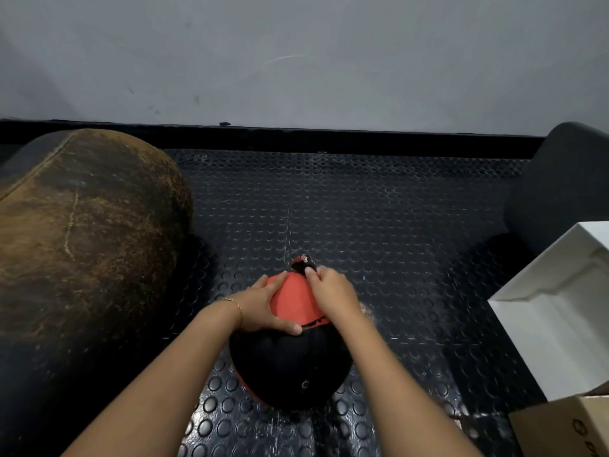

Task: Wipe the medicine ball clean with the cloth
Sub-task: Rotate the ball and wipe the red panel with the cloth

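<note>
A black and red medicine ball (pixel 290 364) rests on the studded rubber floor in front of me. My left hand (pixel 263 306) lies flat on its red upper panel, fingers spread, steadying it. My right hand (pixel 331 291) sits on the far top right of the ball, fingers closed around a small dark cloth (pixel 304 263) with a bit of red on it; only a bunched end of the cloth sticks out past my fingertips. Most of the cloth is hidden under that hand.
A large worn brown and black leather bag (pixel 82 242) lies on the left. A dark rounded pad (pixel 566 189) stands at the right, with a white box (pixel 560 308) and a cardboard box (pixel 566 430) below it. A grey wall runs along the back.
</note>
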Demonstrator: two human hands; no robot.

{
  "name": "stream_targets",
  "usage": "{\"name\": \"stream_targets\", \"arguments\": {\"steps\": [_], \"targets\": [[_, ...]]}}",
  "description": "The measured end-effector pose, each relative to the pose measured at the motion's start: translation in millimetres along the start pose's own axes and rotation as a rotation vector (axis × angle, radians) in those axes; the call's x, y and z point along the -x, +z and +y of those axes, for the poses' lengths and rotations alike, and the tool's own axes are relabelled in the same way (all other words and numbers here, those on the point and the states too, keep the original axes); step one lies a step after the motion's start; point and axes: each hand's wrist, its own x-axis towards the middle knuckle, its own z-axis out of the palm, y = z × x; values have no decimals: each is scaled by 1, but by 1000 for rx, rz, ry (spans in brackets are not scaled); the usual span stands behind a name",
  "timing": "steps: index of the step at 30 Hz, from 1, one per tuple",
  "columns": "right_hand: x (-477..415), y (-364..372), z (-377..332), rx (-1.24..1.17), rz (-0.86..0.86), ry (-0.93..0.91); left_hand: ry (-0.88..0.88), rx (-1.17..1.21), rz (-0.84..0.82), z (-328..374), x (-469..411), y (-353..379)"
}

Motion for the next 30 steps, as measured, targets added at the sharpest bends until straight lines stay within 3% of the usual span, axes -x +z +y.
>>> {"name": "stream_targets", "arguments": {"steps": [5,11,16,22,27,30], "targets": [[68,21,37,14,206,-144,16,165,55,-12,10,1],[97,18,48,56,319,-61,-30,236,313,-7,8,17],[95,21,47,46,304,-271,-6,217,224,-8,-1,12],[23,-7,28,-91,215,88,-51,269,220,-13,-4,11],[84,26,33,-61,195,-293,-40,297,194,-26,-2,8],[77,26,42,-55,213,-261,-32,287,185,-25,-2,9]]}}
